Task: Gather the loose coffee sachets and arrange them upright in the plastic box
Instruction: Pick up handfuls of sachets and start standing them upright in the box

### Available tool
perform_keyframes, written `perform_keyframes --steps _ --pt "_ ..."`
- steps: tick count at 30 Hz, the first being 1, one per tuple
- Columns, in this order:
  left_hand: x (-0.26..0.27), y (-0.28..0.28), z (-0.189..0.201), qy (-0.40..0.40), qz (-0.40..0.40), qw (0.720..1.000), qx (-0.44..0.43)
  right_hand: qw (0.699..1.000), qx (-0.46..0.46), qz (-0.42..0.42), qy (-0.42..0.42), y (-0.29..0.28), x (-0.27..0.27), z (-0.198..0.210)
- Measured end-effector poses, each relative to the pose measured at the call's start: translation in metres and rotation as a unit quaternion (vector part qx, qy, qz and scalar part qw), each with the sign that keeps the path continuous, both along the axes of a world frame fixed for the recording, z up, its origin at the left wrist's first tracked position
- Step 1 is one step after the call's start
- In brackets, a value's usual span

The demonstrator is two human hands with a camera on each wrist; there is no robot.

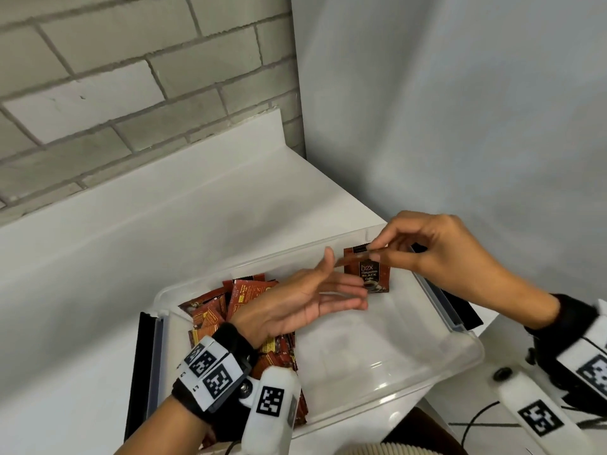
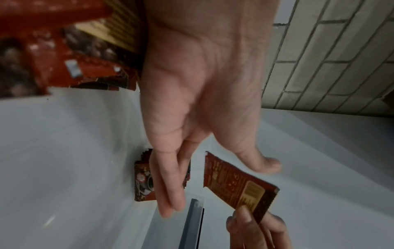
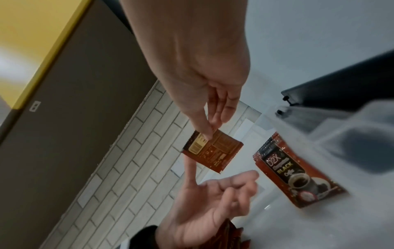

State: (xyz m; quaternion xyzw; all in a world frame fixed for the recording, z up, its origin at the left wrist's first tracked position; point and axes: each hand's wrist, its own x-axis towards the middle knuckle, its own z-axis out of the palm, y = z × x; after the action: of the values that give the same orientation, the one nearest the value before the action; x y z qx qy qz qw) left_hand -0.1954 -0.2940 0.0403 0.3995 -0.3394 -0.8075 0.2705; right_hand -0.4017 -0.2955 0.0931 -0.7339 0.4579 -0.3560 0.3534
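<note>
A clear plastic box (image 1: pixel 387 359) sits on the white counter. Loose red-brown coffee sachets (image 1: pixel 230 300) lie piled in its left end, also in the left wrist view (image 2: pixel 64 50). A few sachets (image 1: pixel 372 279) stand upright against the far right wall (image 2: pixel 141 182) (image 3: pixel 298 176). My right hand (image 1: pixel 372 252) pinches one sachet (image 3: pixel 213 150) (image 2: pixel 238 180) by its top edge, just above the standing ones. My left hand (image 1: pixel 343 285) is open with straight fingers (image 2: pixel 170 185) beside them, holding nothing.
Black latch handles sit on the box's left end (image 1: pixel 144 372) and right end (image 1: pixel 460 307). A grey brick wall (image 1: pixel 131 77) runs behind the counter (image 1: pixel 98 257), and a plain white wall (image 1: pixel 460 126) stands to the right. The box's right half shows bare floor.
</note>
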Motion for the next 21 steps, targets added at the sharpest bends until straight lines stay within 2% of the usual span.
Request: perform_keyframes --steps 3,7,11,16,21 --pt "0.002 -0.001 0.000 0.014 -0.013 1.000 0.000 0.998 -0.038 0.014 0.038 0.009 -0.002 -0.004" --pt "0.005 -0.001 0.002 0.034 0.025 0.999 -0.033 0.995 -0.046 0.049 0.076 0.015 -0.007 -0.011" --pt "0.009 -0.005 0.000 -0.002 0.036 0.997 -0.068 0.992 0.004 0.077 0.096 0.016 -0.007 -0.005" --pt "0.008 -0.003 0.005 -0.008 0.036 0.996 -0.087 0.993 0.088 0.007 0.078 0.000 -0.002 -0.001" --pt "0.007 -0.003 0.011 -0.037 -0.002 0.993 -0.109 0.980 0.194 0.048 0.003 -0.008 0.001 -0.008"
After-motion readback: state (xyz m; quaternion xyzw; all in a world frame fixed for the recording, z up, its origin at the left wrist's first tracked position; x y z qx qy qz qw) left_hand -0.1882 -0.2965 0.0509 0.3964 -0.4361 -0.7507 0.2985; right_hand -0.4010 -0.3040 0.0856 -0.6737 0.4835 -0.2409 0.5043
